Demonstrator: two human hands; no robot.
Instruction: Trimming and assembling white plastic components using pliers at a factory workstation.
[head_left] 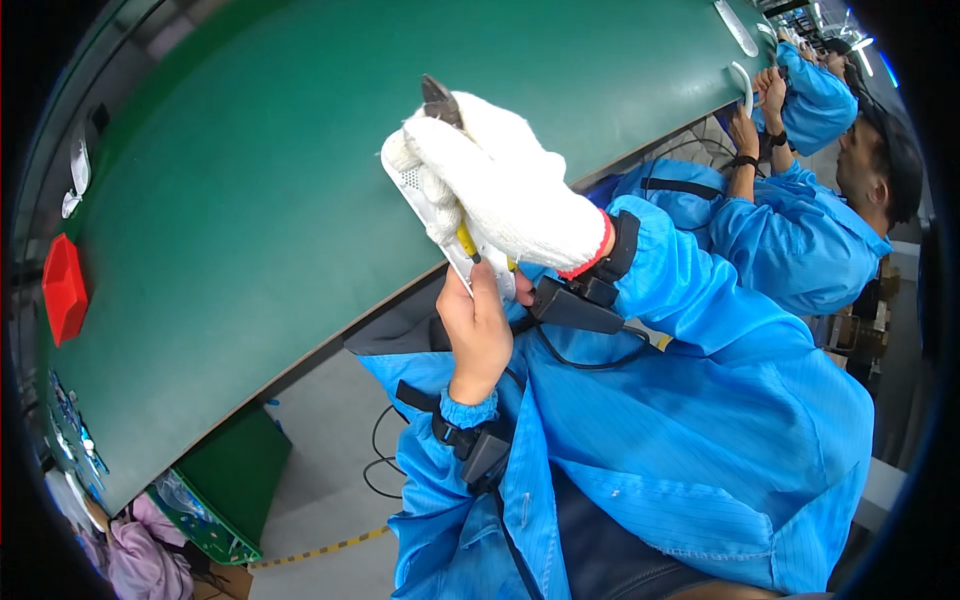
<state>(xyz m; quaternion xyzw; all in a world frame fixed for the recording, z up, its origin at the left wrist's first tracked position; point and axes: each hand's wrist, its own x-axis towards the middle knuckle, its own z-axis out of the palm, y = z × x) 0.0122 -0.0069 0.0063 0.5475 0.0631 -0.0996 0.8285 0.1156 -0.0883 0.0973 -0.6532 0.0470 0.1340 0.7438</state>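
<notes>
My right hand (505,180), in a white knit glove with a red cuff, is closed around a pair of pliers (440,103). Their dark pointed jaws stick out past the glove, and a bit of yellow handle shows below the fingers. Bare, my left hand (476,325) grips the near end of a white plastic part (408,190) with small perforations. That part lies along the gloved fingers, which cover much of it. Both hands are raised over the near edge of the green table (270,200).
A red bin (65,290) stands at the table's left side, with small blue and white pieces (80,430) nearer. White curved parts (736,28) lie at the far right. Co-workers in blue (790,235) sit along the right; a person in pink (145,555) is at lower left.
</notes>
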